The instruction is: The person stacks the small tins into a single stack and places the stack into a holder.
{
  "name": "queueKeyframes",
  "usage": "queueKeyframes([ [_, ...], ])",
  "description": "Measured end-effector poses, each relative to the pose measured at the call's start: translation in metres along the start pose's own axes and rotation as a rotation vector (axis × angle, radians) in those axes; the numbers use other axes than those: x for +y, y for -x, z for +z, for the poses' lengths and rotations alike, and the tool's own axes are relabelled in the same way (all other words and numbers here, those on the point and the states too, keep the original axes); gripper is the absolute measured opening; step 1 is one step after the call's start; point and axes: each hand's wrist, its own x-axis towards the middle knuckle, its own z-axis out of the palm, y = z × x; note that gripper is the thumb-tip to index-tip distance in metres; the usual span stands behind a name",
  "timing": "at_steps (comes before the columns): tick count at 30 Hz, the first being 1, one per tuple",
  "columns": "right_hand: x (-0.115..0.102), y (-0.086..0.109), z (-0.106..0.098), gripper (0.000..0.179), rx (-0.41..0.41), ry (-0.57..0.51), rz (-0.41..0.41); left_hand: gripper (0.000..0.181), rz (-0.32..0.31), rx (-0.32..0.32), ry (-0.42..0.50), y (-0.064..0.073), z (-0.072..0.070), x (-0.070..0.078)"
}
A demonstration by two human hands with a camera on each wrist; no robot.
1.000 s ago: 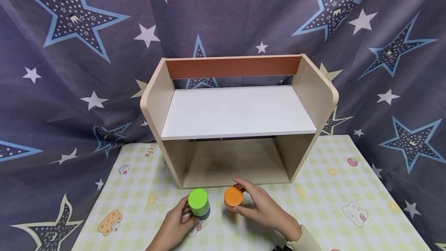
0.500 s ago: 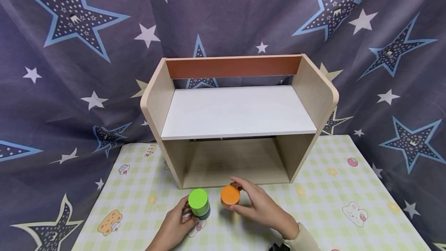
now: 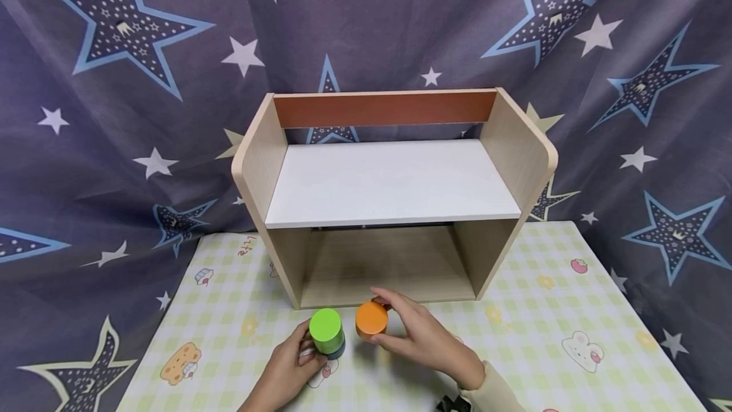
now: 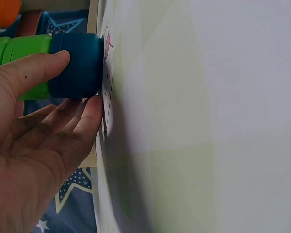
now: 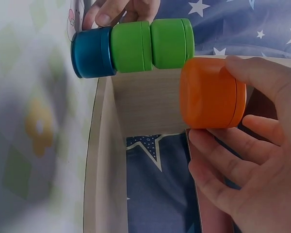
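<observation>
Shifted leftward since the earlier frame, an orange jar [image 3: 371,318] comes closer to a stack [image 3: 326,329] of three more jars, clasped between the thumb and fingers of a person's right hand [image 3: 426,339]. The left hand [image 3: 288,361] shows no clear change, thumb and fingers gripping the blue jar [image 4: 80,65] at the stack's foot, beneath a lower green jar [image 5: 131,46] and an upper green jar [image 5: 172,43]. With the gap narrowed, the orange jar is just beside the column, apparently lifted to about its top but, by all signs, not yet part of it. Upright, the stack stands well in from the left and right edges of the worktop [image 3: 549,361], just before the lower front edge of a shelf unit [image 3: 517,138]. Smooth and softly glossy, perhaps plastic, the jars are squat, round-edged cylinders, each ringed by a seam near its top. Pale green checks pattern the worktop; light wood grain frames the shelf unit's flat white board [image 3: 394,183]. Behind hangs a creased, star-printed curtain [image 3: 577,157].
</observation>
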Motion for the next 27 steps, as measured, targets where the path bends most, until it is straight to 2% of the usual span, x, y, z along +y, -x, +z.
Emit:
queueKeyframes([
  [15, -0.006, -0.009, 0.003, 0.074, 0.011, 0.0, -0.02, 0.071, 0.007, 0.012, 0.02, 0.001, 0.0, 0.0],
  [27, -0.013, -0.017, 0.005, 0.075, -0.015, -0.027, 0.018, 0.071, 0.013, 0.002, 0.033, 0.001, -0.001, -0.001],
])
